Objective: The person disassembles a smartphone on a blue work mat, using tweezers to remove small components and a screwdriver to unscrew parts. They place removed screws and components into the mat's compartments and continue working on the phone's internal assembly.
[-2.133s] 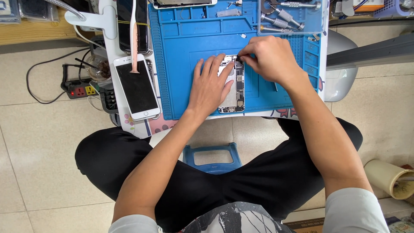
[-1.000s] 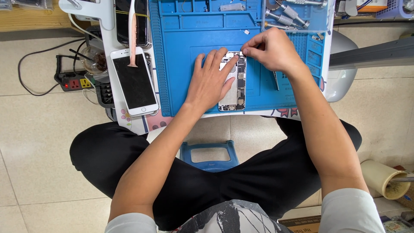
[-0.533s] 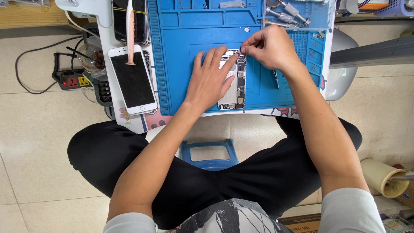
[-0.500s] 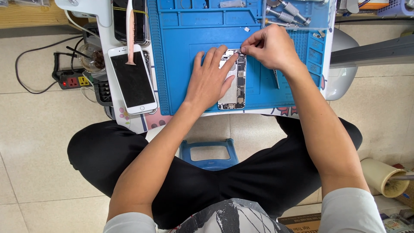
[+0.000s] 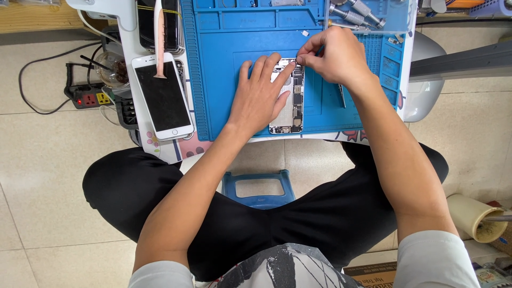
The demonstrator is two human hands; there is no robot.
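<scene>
Gently, at the top edge of the opened phone

Start from the white bench (image 5: 160, 146) and the blue silicone repair mat with moulded trays (image 5: 224, 80) spread across it. Use the mat's grip and do not slide anything over it. Leave alone the white smartphone with the dark screen (image 5: 162, 96) at the mat's left edge and the silver metal screwdrivers (image 5: 354, 13) at the far right corner, both well apart from the work.

Look next to the opened grey phone body with bare circuit boards (image 5: 294, 104), lying lengthwise near the mat's middle, close to the front edge. Press it down with the left hand (image 5: 258, 98), spread open and flat, fingers over its left half and index tip reaching the top end. Likely best to bear down evenly, so the body cannot rock or turn.

Then the right hand (image 5: 330, 58): thumb and forefinger pinched narrow at the phone's top edge, just beside the left index tip. Cannot tell what sits in the pinch, too small. Judging by the fine parts there, move in small, straight motions, wrist low over the mat, with no twisting. Mind the thin metal tweezers (image 5: 341, 96) lying just below the wrist.
</scene>
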